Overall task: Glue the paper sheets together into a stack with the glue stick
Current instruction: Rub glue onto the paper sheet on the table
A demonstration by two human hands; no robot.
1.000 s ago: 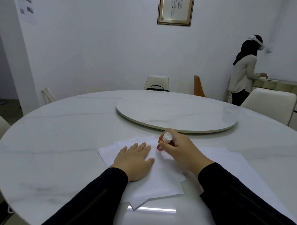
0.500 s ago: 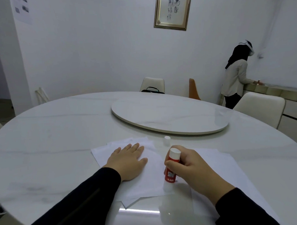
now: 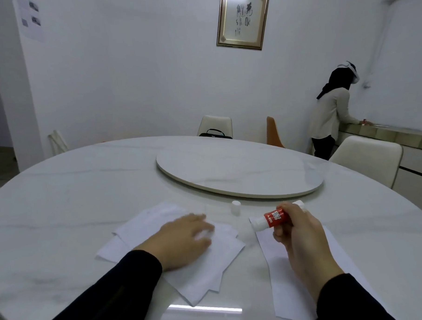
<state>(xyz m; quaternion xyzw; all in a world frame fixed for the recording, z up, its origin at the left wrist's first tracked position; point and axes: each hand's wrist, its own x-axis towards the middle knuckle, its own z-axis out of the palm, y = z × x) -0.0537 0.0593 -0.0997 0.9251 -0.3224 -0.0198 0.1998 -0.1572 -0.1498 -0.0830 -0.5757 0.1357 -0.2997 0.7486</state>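
Observation:
A loose pile of white paper sheets (image 3: 197, 264) lies on the round white marble table (image 3: 62, 202) in front of me. My left hand (image 3: 182, 238) rests flat on top of the pile, its fingers blurred. My right hand (image 3: 297, 231) grips a red and white glue stick (image 3: 273, 217), which lies almost level above the table and points left. Under my right hand lies a separate white sheet (image 3: 342, 263). The glue stick's white cap (image 3: 236, 205) stands on the table between the two papers.
A large round turntable (image 3: 239, 173) sits on the middle of the table behind the papers. Chairs (image 3: 367, 160) stand around the far side, one with a black bag (image 3: 215, 133). A person (image 3: 331, 116) stands at a counter at the right wall.
My right hand has lifted the glue stick off the sheets and swung it to the right, tipping it from upright to nearly level. My left hand has slid across the pile.

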